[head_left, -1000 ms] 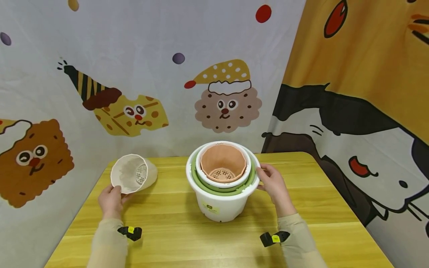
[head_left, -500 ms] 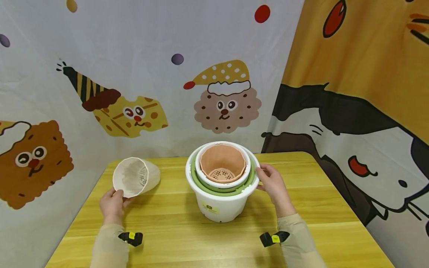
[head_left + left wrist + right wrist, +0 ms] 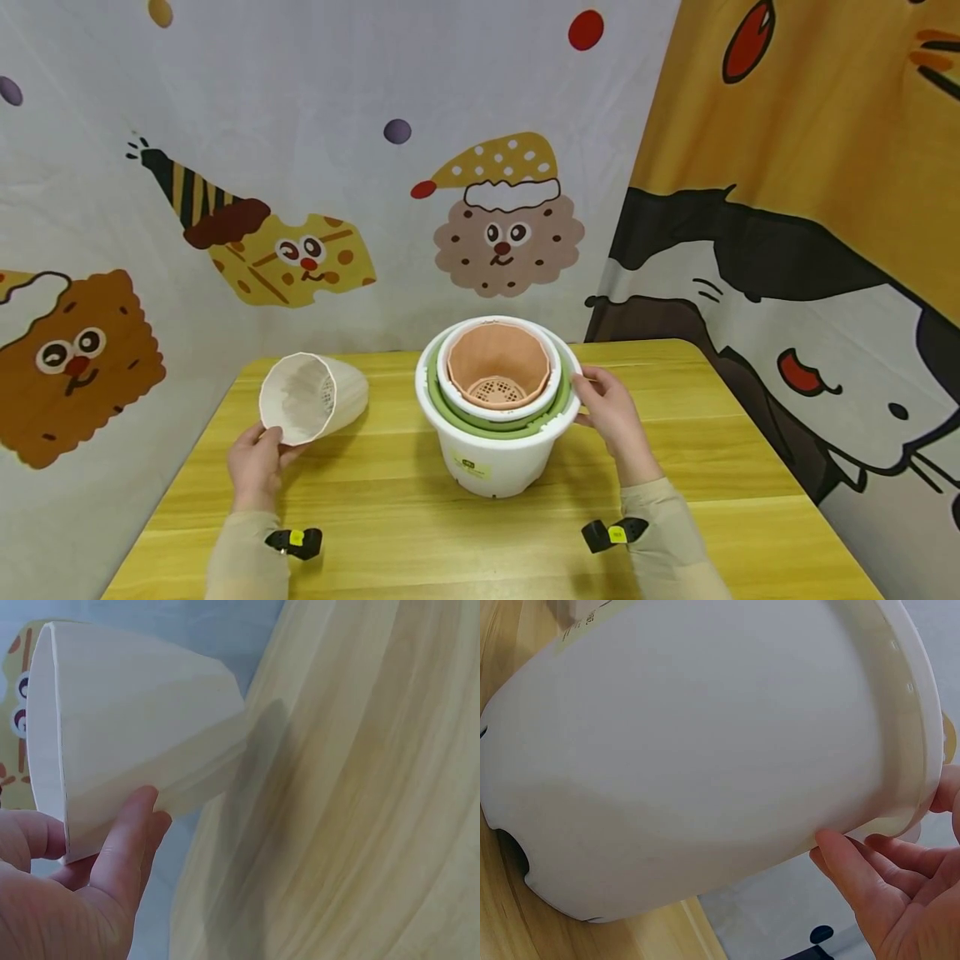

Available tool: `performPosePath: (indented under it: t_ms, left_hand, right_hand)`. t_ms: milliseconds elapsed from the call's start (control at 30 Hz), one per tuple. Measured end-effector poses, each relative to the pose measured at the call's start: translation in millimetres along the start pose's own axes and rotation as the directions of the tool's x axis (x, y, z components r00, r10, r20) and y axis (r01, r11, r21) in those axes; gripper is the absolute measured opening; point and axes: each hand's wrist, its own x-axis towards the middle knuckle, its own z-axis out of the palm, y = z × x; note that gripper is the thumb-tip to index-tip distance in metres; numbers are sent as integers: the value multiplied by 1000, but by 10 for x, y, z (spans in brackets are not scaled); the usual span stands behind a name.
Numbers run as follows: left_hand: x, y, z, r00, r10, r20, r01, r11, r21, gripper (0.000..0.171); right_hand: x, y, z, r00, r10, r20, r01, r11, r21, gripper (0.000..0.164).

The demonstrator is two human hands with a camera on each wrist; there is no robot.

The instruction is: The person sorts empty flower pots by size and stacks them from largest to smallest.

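Observation:
My left hand [image 3: 257, 467] pinches the rim of a cream plastic flower pot [image 3: 348, 396], thumb inside and fingers along the outer wall. The pot is tilted on its side, its mouth facing left and its holed base to the right; in the left wrist view the cream pot [image 3: 150, 712] casts a shadow on the tabletop. A large white flower pot [image 3: 491, 462] stands upright at the middle. Nested in it are a green pot [image 3: 498, 431], a smaller white pot [image 3: 557, 379] and an orange pot [image 3: 498, 358] with a holed base. My right hand [image 3: 611, 417] grips the large pot's right rim.
The wooden table [image 3: 360, 525] ends at a patterned cloth backdrop [image 3: 300, 100] behind and to the left. A second cloth with a large cat print [image 3: 810, 350] hangs along the right side. Each wrist wears a black strap camera [image 3: 296, 542].
My left hand has moved slightly right and toward me with the cream pot, whose mouth has turned a little further so less of its base shows. The right hand and nested pots stay put.

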Motion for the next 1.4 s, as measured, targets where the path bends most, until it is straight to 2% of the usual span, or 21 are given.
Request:
performPosePath:
  t_ms: [167,600,833,967,1200,1400]
  left_hand:
    - [-46,42,15,1000,9,18,-8,999,-38,48]
    - [-219,263,137,998,37,56,-37,999,-1,43]
    - [-289,404,219,995,51,86,-44,996,-82,42]
    - [-324,497,266,991,68,117,-54,992,-115,42]
    - [-419,711,365,974,103,202,-77,988,-133,44]
    - [-478,869,454,967,119,226,-88,986,-140,44]
  right_hand:
    - [-5,-6,-1,1000,1,-1,-1,1000,5,47]
    - [0,1,8,1000,3,-9,-3,1000,-4,48]
    - [-5,-8,8,1000,2,-4,-2,1000,-14,49]
    - [-6,-11,10,1000,6,-3,-6,1000,-10,49]
    - [-7,-15,11,1000,3,-5,-3,1000,-5,49]
    - [-15,-13,7,1000,3,-4,-3,1000,-8,49]
